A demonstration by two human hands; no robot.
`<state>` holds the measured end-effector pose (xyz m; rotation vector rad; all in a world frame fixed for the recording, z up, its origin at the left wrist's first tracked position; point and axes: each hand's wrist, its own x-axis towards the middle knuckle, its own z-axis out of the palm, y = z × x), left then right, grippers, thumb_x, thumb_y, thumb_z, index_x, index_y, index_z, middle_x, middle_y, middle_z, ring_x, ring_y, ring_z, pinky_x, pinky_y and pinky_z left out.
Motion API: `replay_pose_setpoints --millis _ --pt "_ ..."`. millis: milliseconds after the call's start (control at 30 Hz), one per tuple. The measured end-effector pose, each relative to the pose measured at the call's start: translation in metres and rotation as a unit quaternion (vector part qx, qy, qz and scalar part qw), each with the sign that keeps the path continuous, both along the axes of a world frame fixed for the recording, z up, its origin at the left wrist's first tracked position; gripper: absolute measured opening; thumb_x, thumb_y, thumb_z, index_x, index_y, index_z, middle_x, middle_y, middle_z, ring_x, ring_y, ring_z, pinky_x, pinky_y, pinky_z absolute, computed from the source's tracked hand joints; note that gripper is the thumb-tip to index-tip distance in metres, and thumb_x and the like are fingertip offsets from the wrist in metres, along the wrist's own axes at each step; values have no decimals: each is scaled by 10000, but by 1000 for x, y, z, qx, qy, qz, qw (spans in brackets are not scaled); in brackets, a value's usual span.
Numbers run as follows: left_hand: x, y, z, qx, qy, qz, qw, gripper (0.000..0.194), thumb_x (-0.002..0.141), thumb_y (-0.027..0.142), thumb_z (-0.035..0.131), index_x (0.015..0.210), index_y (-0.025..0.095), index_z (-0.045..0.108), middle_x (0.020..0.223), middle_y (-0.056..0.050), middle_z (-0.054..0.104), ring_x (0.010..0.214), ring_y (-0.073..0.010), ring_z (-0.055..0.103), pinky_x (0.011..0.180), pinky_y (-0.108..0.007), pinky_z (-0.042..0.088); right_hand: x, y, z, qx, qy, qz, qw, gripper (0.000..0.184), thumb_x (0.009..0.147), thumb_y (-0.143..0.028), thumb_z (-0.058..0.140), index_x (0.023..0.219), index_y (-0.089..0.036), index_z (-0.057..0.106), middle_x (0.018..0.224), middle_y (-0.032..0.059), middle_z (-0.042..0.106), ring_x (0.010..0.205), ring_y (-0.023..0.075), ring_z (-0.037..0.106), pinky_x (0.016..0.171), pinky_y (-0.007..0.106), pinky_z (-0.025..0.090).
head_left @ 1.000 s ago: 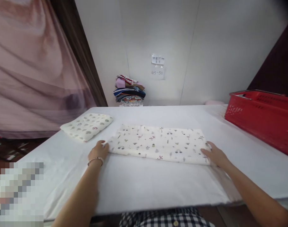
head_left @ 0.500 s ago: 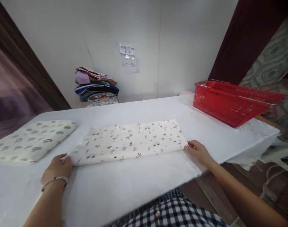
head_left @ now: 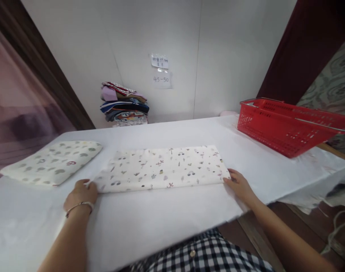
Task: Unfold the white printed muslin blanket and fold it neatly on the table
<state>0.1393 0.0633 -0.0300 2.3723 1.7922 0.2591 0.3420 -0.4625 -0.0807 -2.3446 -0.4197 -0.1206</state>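
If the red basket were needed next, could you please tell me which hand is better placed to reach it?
Probably the right hand: it is at the end of the printed cloth nearer the red basket, while the left hand is at the opposite end, near the other cloth.

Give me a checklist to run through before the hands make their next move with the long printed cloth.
1. Left hand at the near left corner of the long printed cloth: ok.
2. Right hand at its near right corner: ok.
3. Long cloth resting on the white table: ok.
4. Second printed cloth, at the left, apart from it: ok.
5. Red basket apart from the right hand: ok.
6. Firmness of each grip: cannot tell.
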Motion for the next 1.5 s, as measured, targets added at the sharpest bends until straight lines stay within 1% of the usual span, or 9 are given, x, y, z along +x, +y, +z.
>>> replay_pose_setpoints --millis 100,233,367,500,733,867,1100,1333,1500 --pt "-4 1 -2 -25 23 -13 999 402 805 420 385 1149 274 533 1109 -57 662 951 -272 628 695 -338 493 4 -5 4 -74 9 -7 997 360 764 -488 464 853 -209 673 1249 75 536 1147 256 484 947 377 399" --pt "-8 -4 -1 27 -3 -55 998 459 814 411 392 1202 198 515 1239 -101 572 1086 -287 546 839 -383 460 7 6 27 -133 -112 -25 984 508 800 -476 433 1179 -161 556 1356 117 441 1283 288 342 1026 451 316" --pt "16 -26 5 140 -29 -202 969 507 853 439 329 1215 137 514 1347 -119 465 1245 -264 395 1010 -400 338 11 53 51 -145 -177 70 971 582 859 -491 363 1334 -158 408 1452 111 303 1361 277 184 1065 478 240" --pt "52 -45 -2 109 25 -327 938 582 856 512 308 1352 216 383 1484 -69 266 1368 -258 185 1096 -483 154 24 96 44 -227 -132 138 955 645 870 -550 312 1391 -169 326 1491 99 211 1376 275 116 1088 492 158" --pt "60 -33 -22 -26 85 -301 949 741 814 638 216 1422 216 252 1521 -56 114 1391 -264 65 1103 -498 83 44 87 -2 -295 -72 111 946 701 843 -609 296 1354 -140 397 1457 119 293 1358 306 175 1088 508 140" --pt "75 -36 -14 -48 78 -297 950 744 811 652 193 1411 221 284 1521 -73 110 1389 -287 69 1086 -536 104 48 104 7 -286 -63 109 950 700 851 -604 274 1378 -152 360 1467 124 268 1358 299 181 1079 524 141" --pt "139 -54 -11 -18 90 -400 912 779 782 703 182 1422 263 247 1526 -23 55 1393 -273 -11 1093 -545 -11 81 175 22 -287 -81 169 939 725 863 -614 221 1412 -147 298 1500 100 173 1381 254 95 1095 493 85" --pt "144 -34 -27 -44 97 -367 924 839 745 752 110 1443 285 139 1529 -15 16 1392 -284 -19 1086 -569 32 114 164 -10 -327 -65 121 935 746 853 -635 165 1425 -168 273 1505 67 170 1379 261 100 1091 504 99" --pt "149 -31 -17 -63 95 -364 924 811 761 738 135 1432 286 194 1527 -34 78 1391 -289 38 1076 -581 89 109 177 6 -354 -38 117 927 756 851 -631 162 1424 -150 276 1504 88 164 1375 280 110 1076 533 124"
